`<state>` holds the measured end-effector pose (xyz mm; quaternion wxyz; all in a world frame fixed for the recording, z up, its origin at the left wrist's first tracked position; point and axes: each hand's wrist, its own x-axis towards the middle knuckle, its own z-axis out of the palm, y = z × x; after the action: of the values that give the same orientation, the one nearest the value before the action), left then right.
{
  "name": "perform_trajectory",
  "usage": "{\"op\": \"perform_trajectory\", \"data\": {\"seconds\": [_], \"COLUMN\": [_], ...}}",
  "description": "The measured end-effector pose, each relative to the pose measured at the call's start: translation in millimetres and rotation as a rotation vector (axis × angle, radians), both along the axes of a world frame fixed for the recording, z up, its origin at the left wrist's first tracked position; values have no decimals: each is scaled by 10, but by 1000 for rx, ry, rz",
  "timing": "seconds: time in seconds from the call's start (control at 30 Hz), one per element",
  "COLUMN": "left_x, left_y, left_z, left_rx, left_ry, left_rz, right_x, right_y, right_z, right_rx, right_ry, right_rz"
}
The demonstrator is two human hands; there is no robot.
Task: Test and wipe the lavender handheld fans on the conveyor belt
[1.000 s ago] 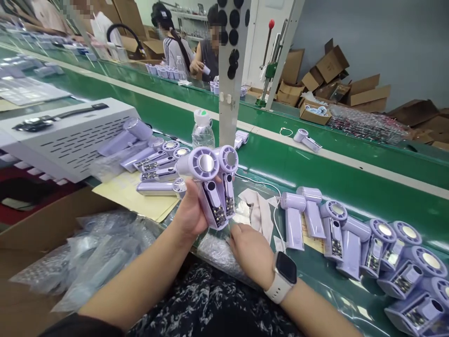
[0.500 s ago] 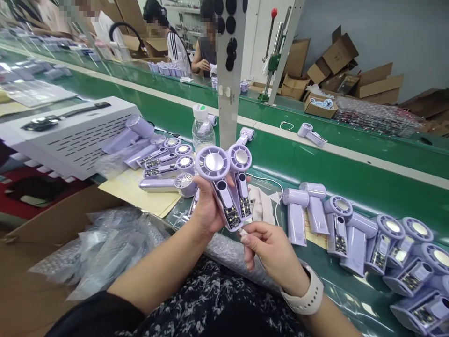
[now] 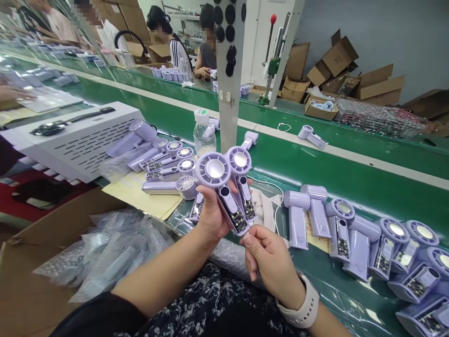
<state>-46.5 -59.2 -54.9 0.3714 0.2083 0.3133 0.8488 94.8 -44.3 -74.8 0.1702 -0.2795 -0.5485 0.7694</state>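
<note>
A long green conveyor belt runs behind a white slotted metal box. The left hand curls around two lilac plastic handheld fans; the right hand pinches at one's base, anything between its fingers hidden. Behind, a clear plastic bottle has a green-marked white cap, unreadable.

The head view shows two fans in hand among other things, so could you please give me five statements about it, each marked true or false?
1. The left hand holds two purple fans. True.
2. The right hand is far from both fans. False: its fingertips are at the bottom end of one fan's handle.
3. The white watch strap is on the left arm. False: it is on the right.
4. The held fans show exposed circuit boards. True.
5. The clear bottle has a red cap. False: it is white with green on top.
</note>
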Motion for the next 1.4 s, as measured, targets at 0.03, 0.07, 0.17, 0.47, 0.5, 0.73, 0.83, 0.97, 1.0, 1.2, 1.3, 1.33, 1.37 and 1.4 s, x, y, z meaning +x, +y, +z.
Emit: {"op": "perform_trajectory", "data": {"seconds": [0.03, 0.07, 0.17, 0.47, 0.5, 0.73, 0.83, 0.97, 1.0, 1.2, 1.3, 1.33, 1.37, 1.4], "left_x": [-11, -25, -64, -12, -23, -115, -77, -4, 10, -52, -195, -250, -302, -346], "left_y": [-4, -9, -24, -45, -41, -71, -113, -139, -142, -131, -105, -105, -115, -134], "left_z": [-9, -18, -44, -77, -72, 34, 71, 33, 10, -73, -46, -33, -20, -8], "left_rx": [2, 3, -13, -35, -33, 12, 55, 60, 56, 44, 40, 36, 29, 26], "left_ry": [-4, -10, -29, -5, -24, -174, -126, -62, -49, -71, -105, -104, -93, -73], "left_rz": [-17, -36, -79, -37, -49, -116, -152, -81, -61, -96, 101, 182, 235, 252], "right_x": [7, 13, 11, -53, -36, 21, -38, -102, -105, -80, -120, -142, -165, -185], "right_y": [26, 52, 88, -105, -90, 16, -31, -107, -114, -78, -57, -31, 14, 80], "right_z": [6, 12, 19, -96, -79, 15, -33, -113, -131, -109, -45, -39, -46, -67], "right_rx": [18, 42, 123, 97, 211, 493, 252, 36, 16, 361, 618, 686, 759, 844], "right_ry": [-9, -18, -37, 31, 32, -21, -12, 81, 83, -31, 5, 3, -20, -69], "right_rz": [40, 69, 104, -30, -4, -65, -124, -199, -211, -117, -89, -86, -84, -94]}}
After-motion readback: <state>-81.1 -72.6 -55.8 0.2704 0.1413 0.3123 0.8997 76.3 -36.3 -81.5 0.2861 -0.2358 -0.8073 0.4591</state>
